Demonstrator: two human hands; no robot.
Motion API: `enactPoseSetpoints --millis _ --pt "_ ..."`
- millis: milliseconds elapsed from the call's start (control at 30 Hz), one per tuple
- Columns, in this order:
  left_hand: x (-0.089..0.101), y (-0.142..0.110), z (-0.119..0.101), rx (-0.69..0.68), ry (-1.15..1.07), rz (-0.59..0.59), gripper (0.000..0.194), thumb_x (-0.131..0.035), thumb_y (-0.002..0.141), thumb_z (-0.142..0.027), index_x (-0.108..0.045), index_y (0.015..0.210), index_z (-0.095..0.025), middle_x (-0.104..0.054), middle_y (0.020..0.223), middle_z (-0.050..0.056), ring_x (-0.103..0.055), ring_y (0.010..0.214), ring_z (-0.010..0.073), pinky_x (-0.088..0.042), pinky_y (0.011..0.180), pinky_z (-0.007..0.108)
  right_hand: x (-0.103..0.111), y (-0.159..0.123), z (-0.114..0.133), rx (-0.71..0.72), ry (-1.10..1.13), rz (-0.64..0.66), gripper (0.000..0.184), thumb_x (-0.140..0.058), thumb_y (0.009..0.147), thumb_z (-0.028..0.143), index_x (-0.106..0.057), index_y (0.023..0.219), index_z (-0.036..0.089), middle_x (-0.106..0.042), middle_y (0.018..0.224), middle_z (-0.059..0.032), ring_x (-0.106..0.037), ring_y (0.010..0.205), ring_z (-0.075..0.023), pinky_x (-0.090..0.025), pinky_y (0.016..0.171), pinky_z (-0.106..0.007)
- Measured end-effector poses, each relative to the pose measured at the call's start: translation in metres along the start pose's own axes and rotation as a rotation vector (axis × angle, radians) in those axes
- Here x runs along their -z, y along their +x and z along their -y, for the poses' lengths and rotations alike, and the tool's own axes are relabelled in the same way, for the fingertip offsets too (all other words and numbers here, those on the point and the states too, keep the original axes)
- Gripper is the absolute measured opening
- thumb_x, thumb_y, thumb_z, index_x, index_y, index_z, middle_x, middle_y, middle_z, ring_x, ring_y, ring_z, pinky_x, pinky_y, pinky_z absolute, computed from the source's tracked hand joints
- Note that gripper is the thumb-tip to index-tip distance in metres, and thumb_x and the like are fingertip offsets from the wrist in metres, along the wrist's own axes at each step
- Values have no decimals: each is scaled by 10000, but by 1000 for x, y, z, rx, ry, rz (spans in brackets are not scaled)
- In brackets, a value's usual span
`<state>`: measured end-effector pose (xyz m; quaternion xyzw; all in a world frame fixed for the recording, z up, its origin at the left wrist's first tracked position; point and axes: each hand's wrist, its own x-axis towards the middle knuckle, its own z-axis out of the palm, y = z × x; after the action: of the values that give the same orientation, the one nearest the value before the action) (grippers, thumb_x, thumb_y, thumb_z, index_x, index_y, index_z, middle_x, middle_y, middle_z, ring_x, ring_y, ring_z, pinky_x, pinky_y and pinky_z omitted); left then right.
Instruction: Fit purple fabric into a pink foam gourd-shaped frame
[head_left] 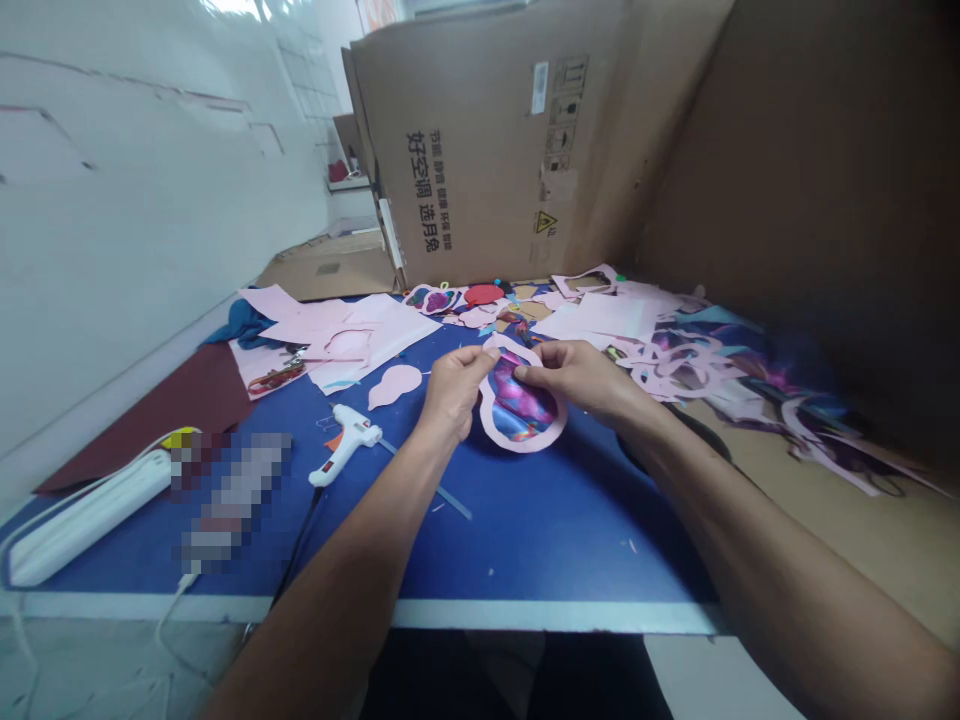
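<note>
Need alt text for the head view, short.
A person's left hand and right hand hold a pink-bordered, gourd-shaped piece with a shiny purple-and-blue centre over a blue table. To the left are a white glue gun and a plain pink cutout; behind are pink sheets and a large cardboard box.

There are two hands (451, 392) (574, 376), one held gourd cutout (523, 408) and one glue gun (341, 448).

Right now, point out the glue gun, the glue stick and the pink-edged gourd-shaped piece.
Glue gun (354, 427): head view, on its white body.
Glue stick (454, 502): head view, near its far end.
Pink-edged gourd-shaped piece (523, 401): head view, on its shiny purple middle.
</note>
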<state>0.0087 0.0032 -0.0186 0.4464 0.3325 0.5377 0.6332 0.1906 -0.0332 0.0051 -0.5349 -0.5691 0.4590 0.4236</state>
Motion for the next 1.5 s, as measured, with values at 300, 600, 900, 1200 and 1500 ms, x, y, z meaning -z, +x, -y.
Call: enactPoseSetpoints --millis 300,600,900,1200,1500 --pt "1 1 1 5 -6 2 342 -996 697 -379 -720 684 -176 -680 655 -4 -583 572 117 -482 579 249 -1 0 2 -6 -4 4 555 -972 625 655 -688 735 191 -677 678 -1 -515 613 -129 -379 587 -286" --pt "0 -1 -1 2 32 -1 365 -990 706 -415 -716 680 -176 -660 643 -9 -541 559 109 -450 567 246 0 0 1 3 -21 14 583 -957 641 706 -692 740 196 -673 655 -3 -507 586 -129 -372 563 -291" --pt "0 0 0 -6 27 -13 347 -976 731 -387 -706 665 -178 -652 647 -11 -548 584 115 -451 595 251 1 1 -2 16 -29 24 536 -938 689 673 -685 740 202 -673 657 -1 -514 593 -137 -377 572 -291" --pt "6 6 3 -55 8 -50 341 -1001 721 -396 -743 717 -173 -701 709 4 -599 641 123 -474 657 255 9 2 -6 103 58 10 652 -802 808 839 -668 753 203 -627 716 -2 -514 669 -146 -421 645 -297" --pt "10 10 -3 -91 -17 -51 338 -997 721 -403 -742 717 -182 -666 663 -12 -577 606 121 -490 640 265 7 3 -6 70 77 20 535 -954 715 683 -758 838 200 -723 802 -21 -588 724 -168 -468 697 -313"
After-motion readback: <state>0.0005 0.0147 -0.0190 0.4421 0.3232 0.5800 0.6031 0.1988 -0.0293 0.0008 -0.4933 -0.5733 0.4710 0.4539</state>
